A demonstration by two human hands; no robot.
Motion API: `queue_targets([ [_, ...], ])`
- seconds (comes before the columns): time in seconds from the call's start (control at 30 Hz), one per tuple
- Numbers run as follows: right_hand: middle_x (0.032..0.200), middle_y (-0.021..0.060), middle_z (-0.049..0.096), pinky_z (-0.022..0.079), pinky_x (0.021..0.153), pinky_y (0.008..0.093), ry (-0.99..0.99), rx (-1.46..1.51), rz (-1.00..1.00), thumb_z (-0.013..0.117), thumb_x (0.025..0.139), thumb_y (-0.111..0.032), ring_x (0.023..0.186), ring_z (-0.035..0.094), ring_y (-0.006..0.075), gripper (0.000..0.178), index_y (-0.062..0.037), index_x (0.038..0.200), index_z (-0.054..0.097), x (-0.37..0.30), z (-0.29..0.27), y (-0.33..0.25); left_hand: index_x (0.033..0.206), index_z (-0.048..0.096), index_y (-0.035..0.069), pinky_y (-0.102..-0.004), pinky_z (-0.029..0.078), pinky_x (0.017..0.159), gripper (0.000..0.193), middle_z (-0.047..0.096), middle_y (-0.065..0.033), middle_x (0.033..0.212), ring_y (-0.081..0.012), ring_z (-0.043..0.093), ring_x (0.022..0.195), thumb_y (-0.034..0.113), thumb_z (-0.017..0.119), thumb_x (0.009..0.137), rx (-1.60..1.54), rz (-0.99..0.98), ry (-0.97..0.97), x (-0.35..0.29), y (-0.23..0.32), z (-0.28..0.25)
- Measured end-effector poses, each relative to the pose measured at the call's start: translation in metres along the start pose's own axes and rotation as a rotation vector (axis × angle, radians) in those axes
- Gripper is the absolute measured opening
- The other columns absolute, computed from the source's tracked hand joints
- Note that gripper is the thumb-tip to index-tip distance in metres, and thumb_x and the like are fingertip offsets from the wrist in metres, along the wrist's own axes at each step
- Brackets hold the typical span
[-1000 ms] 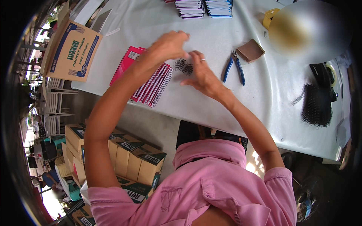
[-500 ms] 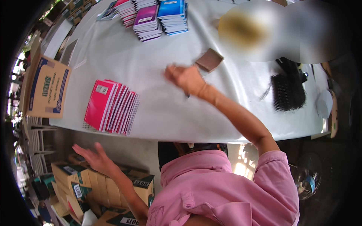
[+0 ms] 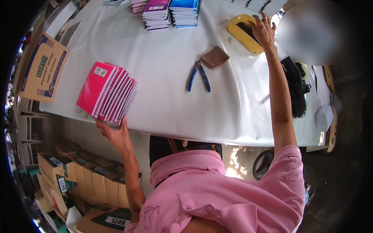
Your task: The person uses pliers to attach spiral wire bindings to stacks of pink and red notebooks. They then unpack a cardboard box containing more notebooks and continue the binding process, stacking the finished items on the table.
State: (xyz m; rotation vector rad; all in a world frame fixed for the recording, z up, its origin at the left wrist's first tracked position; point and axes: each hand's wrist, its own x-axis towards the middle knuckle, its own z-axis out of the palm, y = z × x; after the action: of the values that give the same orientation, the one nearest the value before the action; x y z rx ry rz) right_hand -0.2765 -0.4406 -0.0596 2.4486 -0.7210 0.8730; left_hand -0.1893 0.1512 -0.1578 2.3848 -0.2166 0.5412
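Observation:
My left hand (image 3: 115, 136) is at the near side of a stack of red spiral notebooks (image 3: 101, 87), thumb and fingers apart and touching its lower edge; some fingertips are hidden. The notebooks lie fanned in a slanted row near the table's front left edge. At the far right, my right hand (image 3: 265, 33) reaches over a yellow tray (image 3: 240, 31) with black wire coils (image 3: 248, 30) in it. Its fingers are spread at the tray's rim. Blue-handled pliers (image 3: 199, 75) lie with their legs apart on the table, their jaws by a brown block (image 3: 215, 57).
Purple notebooks (image 3: 156, 13) and blue notebooks (image 3: 185, 12) stand in piles at the back. Black spiral wires (image 3: 296, 91) lie on the right, beside my right forearm. A cardboard box (image 3: 44, 70) is at the left edge. More cartons (image 3: 93, 180) are stacked below the table, left.
My right hand has swung from mid-table to the yellow tray at the far right, leaving the pliers in plain sight. My left hand has risen to the red notebooks. The view has shifted.

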Motion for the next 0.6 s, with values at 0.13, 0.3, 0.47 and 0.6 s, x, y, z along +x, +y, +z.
queue_targets([
  [0.13, 0.089, 0.0082, 0.065, 0.049, 0.058, 0.0364, -0.149, 0.238, 0.105, 0.062, 0.087, -0.03, 0.076, 0.064, 0.0277, 0.02, -0.0106, 0.092, 0.065, -0.022, -0.061, -0.069, 0.147, 0.017, 0.004, -0.0566, 0.02, 0.11, 0.106, 0.031, -0.0226, 0.147, -0.047, 0.019, 0.138, 0.041, 0.079, 0.069, -0.045, 0.034, 0.02, 0.003, -0.001, -0.006],
  [0.3, 0.073, 0.0087, 0.058, 0.044, 0.054, 0.0359, -0.807, 0.261, 0.028, 0.064, 0.085, -0.042, 0.067, 0.058, 0.0291, 0.035, -0.0066, 0.087, 0.06, -0.115, -0.14, -0.211, 0.144, 0.029, 0.006, -0.0573, 0.023, 0.109, 0.101, 0.036, -0.0152, 0.146, -0.0477, 0.022, 0.136, 0.04, 0.081, 0.065, -0.043, -0.003, 0.071, 0.016, -0.022, -0.011],
  [0.47, 0.09, 0.0167, 0.054, 0.046, 0.068, 0.0396, -0.38, 0.417, -0.076, 0.07, 0.078, -0.026, 0.086, 0.056, 0.0308, 0.036, 0.0018, 0.094, 0.054, -0.128, -0.121, -0.25, 0.144, 0.031, 0.008, -0.0593, 0.023, 0.108, 0.095, 0.037, -0.0126, 0.146, -0.049, 0.021, 0.136, 0.032, 0.081, 0.067, 0.035, 0.001, 0.082, 0.045, -0.053, -0.014],
  [0.6, 0.109, 0.0162, 0.049, 0.042, 0.083, 0.0444, -0.453, 0.526, -0.374, 0.066, 0.075, -0.006, 0.103, 0.05, 0.0295, 0.034, -0.0001, 0.104, 0.05, -0.125, -0.152, -0.28, 0.146, 0.029, 0.013, -0.0602, 0.021, 0.108, 0.093, 0.035, -0.0132, 0.147, -0.0499, 0.019, 0.136, 0.025, 0.08, 0.069, 0.07, -0.037, 0.052, 0.07, -0.055, -0.013],
])
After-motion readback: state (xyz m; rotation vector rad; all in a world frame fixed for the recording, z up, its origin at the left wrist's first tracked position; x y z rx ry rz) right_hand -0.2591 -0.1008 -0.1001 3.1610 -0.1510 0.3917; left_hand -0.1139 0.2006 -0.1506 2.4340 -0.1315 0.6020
